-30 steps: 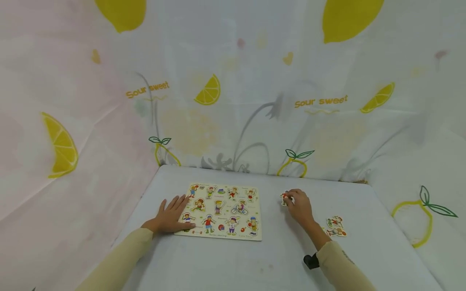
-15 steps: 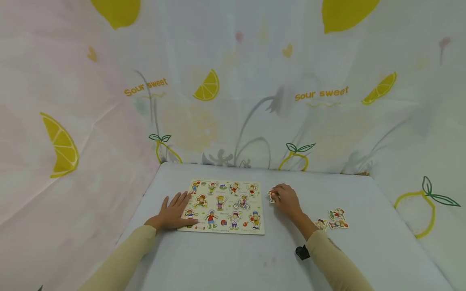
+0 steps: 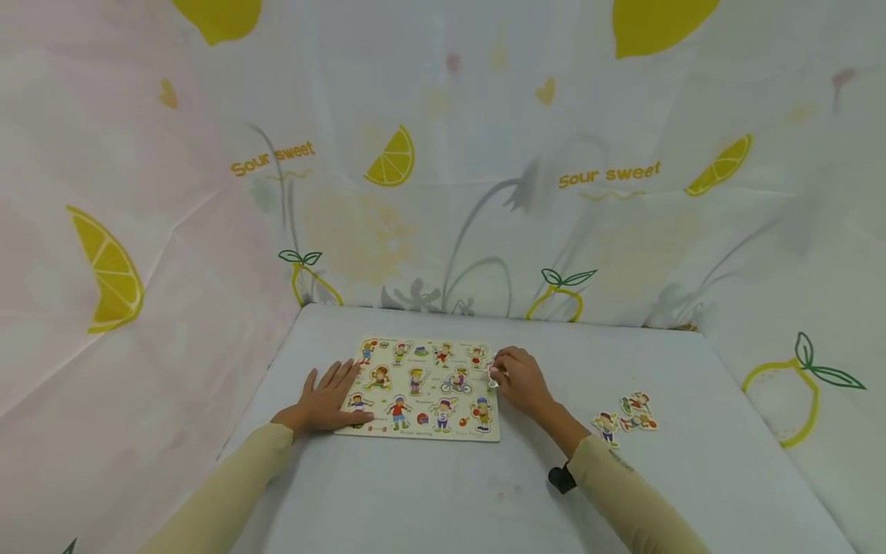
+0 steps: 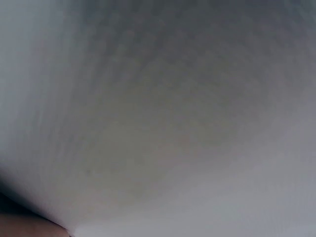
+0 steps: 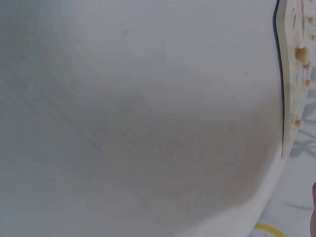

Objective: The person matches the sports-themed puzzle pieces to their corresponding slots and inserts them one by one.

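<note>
The step in hand seemed to be bringing a figure-shaped piece to the puzzle board [image 3: 432, 392]. At the board's right edge, toward its far corner, the right hand [image 3: 521, 381] pinched that small piece [image 3: 493, 375] between thumb and fingertips; whether it touched the board could not be told. The left hand [image 3: 323, 402] lay flat across the board's left edge, fingers fanned apart with the thumb out, apparently steadying it. Well to the right of the board, three loose pieces [image 3: 605, 428] lay close together on the white tabletop [image 3: 429, 500]. The next move appeared to call for choosing the printed figure that matched, turning the piece to its outline and lowering it before releasing the pinch; the piece's picture was too small to say which figure that was.
</note>
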A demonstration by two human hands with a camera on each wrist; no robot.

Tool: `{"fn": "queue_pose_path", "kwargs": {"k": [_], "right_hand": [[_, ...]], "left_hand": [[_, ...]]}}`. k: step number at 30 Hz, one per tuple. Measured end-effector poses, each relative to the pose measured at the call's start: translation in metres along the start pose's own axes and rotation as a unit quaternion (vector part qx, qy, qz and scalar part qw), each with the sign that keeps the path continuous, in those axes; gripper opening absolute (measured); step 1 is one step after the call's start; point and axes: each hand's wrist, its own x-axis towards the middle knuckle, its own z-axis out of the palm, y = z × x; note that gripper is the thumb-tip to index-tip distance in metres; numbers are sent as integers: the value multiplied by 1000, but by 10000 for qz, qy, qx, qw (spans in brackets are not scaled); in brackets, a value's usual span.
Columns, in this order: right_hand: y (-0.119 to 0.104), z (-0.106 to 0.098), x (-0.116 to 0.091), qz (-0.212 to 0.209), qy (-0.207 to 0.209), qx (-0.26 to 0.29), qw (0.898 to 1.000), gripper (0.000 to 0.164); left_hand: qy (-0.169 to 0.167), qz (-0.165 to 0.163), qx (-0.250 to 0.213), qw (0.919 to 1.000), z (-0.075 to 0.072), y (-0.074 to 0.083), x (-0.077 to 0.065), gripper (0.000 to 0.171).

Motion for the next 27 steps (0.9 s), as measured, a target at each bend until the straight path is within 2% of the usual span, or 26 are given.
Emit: {"fn": "queue_pose_path", "kwargs": {"k": [4,9,12,14,17,19,21,24,27], "right_hand": [[-3,7,6,99,-65,52,9999,13],[-7,22,12,212,-275,-31,9994,11],[-11,31,19,233,-445,-146,9986,11],[-15,37,26,250,-531,-188,9981,10],[-25,47,37,293,-635,-115,9975,10],[-35,54,43,317,-685,7,9971,10],[-49,63,47,285,-715,119,9970,11],[-75,75,53,95,-742,349,9966,10],[-102,84,57,-293,-825,527,9948,9]], "left_hand": [[22,10,117,9999,2,0,-1,118],[52,91,-108,9999,1,4,0,118],[-99,2,-121,9999,1,6,3,118],[-221,-101,-242,9994,-2,8,6,109],[-410,-238,-609,9970,-11,11,8,86],[-522,-299,-766,9953,-16,12,9,71],[-593,-301,-880,9939,-21,11,9,64],[-659,-330,-900,9932,-24,7,7,62],[-614,-382,-1013,9922,-26,3,5,62]]}}
